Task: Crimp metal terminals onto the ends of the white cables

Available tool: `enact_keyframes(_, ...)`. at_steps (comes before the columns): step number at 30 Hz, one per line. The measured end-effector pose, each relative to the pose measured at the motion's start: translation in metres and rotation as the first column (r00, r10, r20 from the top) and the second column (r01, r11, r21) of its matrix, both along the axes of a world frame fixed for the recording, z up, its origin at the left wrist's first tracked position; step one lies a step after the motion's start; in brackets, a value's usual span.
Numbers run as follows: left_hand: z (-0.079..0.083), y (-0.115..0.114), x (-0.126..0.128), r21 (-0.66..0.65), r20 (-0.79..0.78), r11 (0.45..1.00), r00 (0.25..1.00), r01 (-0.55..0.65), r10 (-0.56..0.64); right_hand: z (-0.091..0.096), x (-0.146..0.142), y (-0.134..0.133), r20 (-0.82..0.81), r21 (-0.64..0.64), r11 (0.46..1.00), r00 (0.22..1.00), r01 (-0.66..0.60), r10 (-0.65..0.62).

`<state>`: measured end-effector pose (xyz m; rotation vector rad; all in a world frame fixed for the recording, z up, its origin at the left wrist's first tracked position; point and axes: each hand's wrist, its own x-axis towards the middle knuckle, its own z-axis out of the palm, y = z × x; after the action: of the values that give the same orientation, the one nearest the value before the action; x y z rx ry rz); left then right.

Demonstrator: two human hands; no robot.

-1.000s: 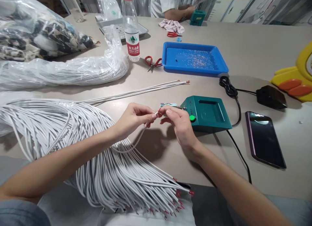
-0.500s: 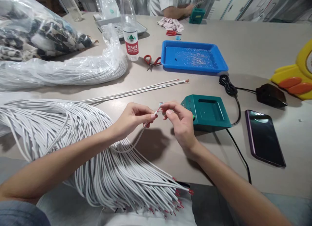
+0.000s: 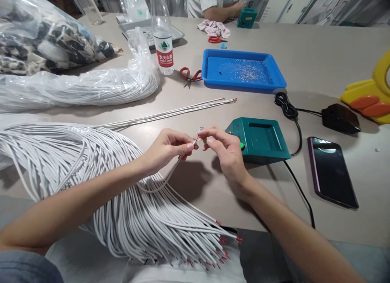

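Note:
My left hand (image 3: pixel 170 146) pinches a white cable (image 3: pixel 172 171) close to its stripped end, thumb against the fingers. From that end a thin red inner wire (image 3: pixel 198 137) sticks up. My right hand (image 3: pixel 225 151) is curled at the same end, its fingertips on the thin inner wires. A thick bundle of white cables (image 3: pixel 131 210) with red tips lies under my left forearm and hangs over the table's front edge. Just right of my right hand stands a green box-shaped device (image 3: pixel 265 134) with a lit green button.
Several finished-looking cables (image 3: pixel 183 108) lie behind my hands. Further back are red-handled snips (image 3: pixel 189 77), a blue tray (image 3: pixel 243 85) with scraps and a water bottle (image 3: pixel 164 51). A phone (image 3: pixel 332 171) and a black adapter (image 3: pixel 340 119) lie right. Another person's arm (image 3: pixel 219 14) is across the table.
My fingers have shifted slightly at the cable end, and the inner wires there now look more spread apart. The view has moved a little; the other things lie as before.

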<state>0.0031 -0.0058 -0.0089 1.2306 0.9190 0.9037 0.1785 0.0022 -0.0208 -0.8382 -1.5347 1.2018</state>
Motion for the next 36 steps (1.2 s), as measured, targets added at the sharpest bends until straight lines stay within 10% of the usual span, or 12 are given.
enact_keyframes(23,0.0075,-0.0019,0.0023,0.13,-0.195,0.99,0.978,-0.054,0.079,0.0027,-0.0033,-0.001,0.049,-0.026,1.0,0.999,0.001,0.0)
enact_keyframes(36,0.0034,-0.0028,0.0043,0.087,-0.216,0.992,0.971,-0.087,0.104,-0.0038,-0.001,-0.0016,0.312,0.415,0.909,0.932,0.043,-0.186)
